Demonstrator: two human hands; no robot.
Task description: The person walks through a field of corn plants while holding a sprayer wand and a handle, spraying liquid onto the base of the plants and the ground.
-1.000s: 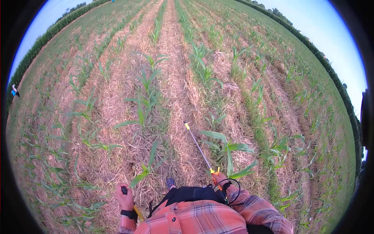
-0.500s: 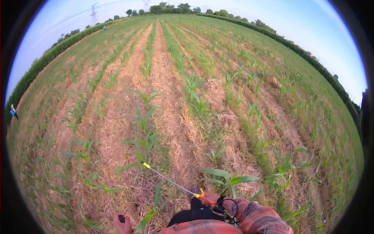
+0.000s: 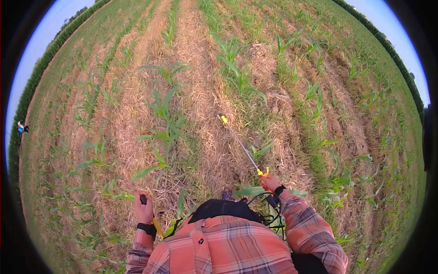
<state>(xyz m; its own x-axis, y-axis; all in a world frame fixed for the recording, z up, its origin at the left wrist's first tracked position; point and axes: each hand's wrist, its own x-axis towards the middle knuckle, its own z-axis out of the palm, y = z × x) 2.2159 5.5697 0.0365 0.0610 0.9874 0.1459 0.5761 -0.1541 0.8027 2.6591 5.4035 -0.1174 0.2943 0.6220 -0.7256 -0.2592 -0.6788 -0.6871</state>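
My right hand (image 3: 272, 183) is closed around the yellow and orange trigger handle of a sprayer wand (image 3: 244, 148). The thin metal tube points forward and slightly left, and its yellow nozzle end (image 3: 223, 119) hangs over straw between two rows of young corn. A black hose (image 3: 255, 196) runs by the right wrist. At lower left, my left hand (image 3: 144, 209) wraps around the black grip (image 3: 143, 199) of a lever whose yellow bar (image 3: 158, 228) shows below the wrist. A corn plant (image 3: 163, 109) stands ahead of the left hand.
Rows of young corn (image 3: 239, 82) with straw (image 3: 196, 91) between them stretch ahead. Corn leaves (image 3: 251, 190) lie close by the right wrist. A shoe (image 3: 226, 194) shows below me. Far left, a person in blue (image 3: 21, 128) is beside a tall green crop edge (image 3: 34, 82).
My view has tilted down. The wand has swung right, from over a corn plant to the straw between rows. My left hand has come further into view, with the yellow lever bar now showing.
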